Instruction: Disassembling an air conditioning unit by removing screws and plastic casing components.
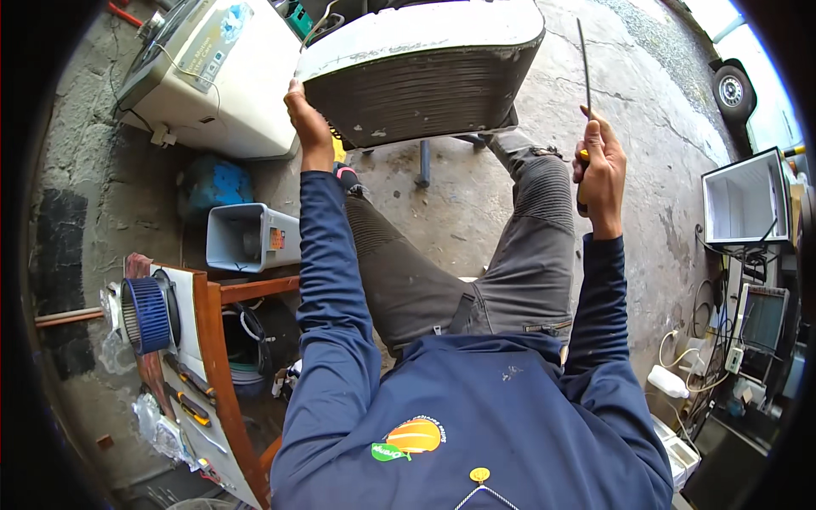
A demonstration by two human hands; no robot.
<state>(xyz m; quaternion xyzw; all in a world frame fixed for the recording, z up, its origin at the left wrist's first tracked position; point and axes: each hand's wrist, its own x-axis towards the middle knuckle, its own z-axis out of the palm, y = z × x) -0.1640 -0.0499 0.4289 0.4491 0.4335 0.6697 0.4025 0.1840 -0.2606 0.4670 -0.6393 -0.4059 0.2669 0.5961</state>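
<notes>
One left hand (311, 134) clutching a boxy, white-and-grey ribbed unit (416, 89), one right hand (602, 170) clenching a yellow-handled, thin-shafted screwdriver (586, 72): steadying, it seems, next probably needing careful aim!

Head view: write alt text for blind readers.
A bare left hand touches a bulky, white-topped unit with a dark ribbed face; the right hand holds a thin, metal-shafted tool upright. A large white appliance stands left.

Scuffed, dark-ribbed white unit (416, 92) with slim-shafted screwdriver (586, 72) to its right
</notes>
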